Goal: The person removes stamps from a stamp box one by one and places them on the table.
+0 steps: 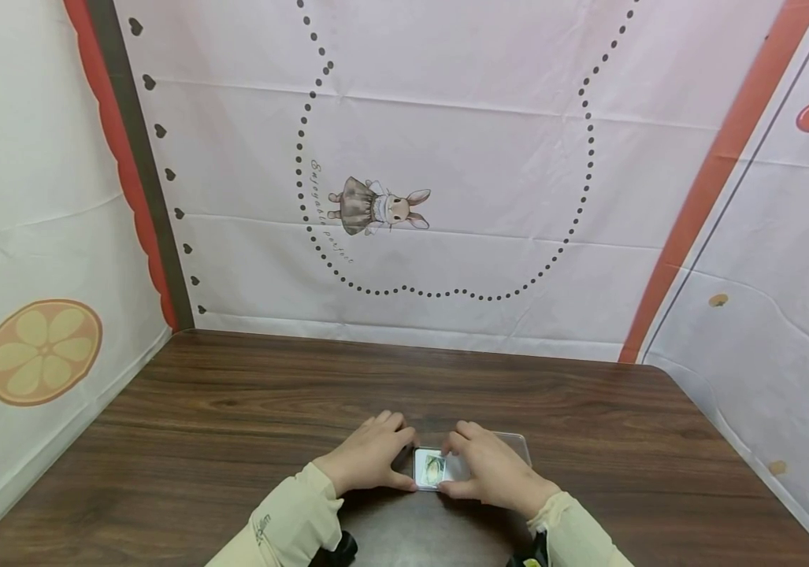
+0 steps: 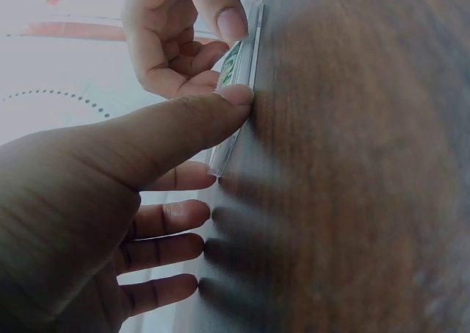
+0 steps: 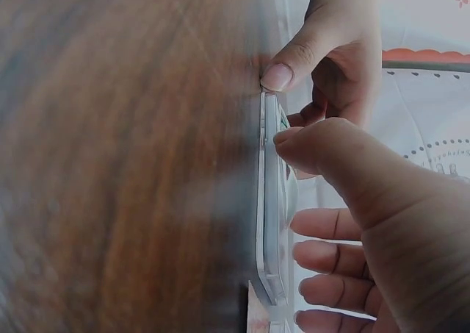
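A flat clear plastic case [image 3: 272,201] lies on the table between my two hands. A white card with a small green picture [image 1: 435,470] shows at its left end in the head view. My left hand [image 1: 372,455] grips the left end, thumb at the near edge and index finger at the far corner; its other fingers extend down to the tabletop. From the right, my right hand [image 1: 492,468] reaches over the case, thumb on the near edge and fingers toward the far edge. That hand hides much of the case.
A clear plastic rim [image 1: 523,445] shows behind the right hand. The dark wooden table [image 1: 269,394] extends around the hands. Printed white cloth [image 1: 489,189] hangs behind the table and along both sides.
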Tool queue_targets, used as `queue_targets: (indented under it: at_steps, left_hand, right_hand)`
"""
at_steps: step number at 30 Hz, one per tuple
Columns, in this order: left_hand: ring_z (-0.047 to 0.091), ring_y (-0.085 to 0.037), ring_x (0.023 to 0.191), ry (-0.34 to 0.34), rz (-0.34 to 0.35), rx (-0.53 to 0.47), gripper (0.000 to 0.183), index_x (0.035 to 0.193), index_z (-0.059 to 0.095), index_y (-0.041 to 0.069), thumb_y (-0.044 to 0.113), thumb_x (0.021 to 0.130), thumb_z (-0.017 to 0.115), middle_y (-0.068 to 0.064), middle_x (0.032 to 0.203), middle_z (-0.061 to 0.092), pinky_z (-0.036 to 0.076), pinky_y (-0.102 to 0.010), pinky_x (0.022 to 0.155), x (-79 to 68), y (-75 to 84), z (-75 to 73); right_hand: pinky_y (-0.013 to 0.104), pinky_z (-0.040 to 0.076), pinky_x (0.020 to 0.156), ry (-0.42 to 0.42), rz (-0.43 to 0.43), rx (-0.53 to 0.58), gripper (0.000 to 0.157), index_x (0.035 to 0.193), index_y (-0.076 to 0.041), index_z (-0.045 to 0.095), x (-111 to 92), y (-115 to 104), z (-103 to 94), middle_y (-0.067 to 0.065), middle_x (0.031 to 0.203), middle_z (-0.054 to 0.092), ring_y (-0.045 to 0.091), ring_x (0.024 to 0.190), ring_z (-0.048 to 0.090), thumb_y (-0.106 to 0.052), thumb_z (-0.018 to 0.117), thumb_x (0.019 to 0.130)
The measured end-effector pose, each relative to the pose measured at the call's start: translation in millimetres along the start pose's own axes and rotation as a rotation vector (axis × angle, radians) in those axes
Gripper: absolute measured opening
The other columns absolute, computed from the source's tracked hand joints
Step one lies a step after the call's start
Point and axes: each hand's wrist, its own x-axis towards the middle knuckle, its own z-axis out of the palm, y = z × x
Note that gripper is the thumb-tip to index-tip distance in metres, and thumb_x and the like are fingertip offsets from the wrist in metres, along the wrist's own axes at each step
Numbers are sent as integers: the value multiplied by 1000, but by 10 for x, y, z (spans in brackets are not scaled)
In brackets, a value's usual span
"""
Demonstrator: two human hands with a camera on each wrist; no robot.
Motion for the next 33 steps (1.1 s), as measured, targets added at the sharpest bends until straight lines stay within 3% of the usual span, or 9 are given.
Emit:
queue_targets:
  at_steps: [33]
  left_hand:
    - [39,-6,84,-3,3,10,51,105,58,23,57,69,67,9,93,46,38,-28,78,2,-1,-11]
  right_hand:
    - [22,44,69,-43,-1,65,23,94,-22,58,0,27,24,-10,89,48,3,82,47,-40,62,81]
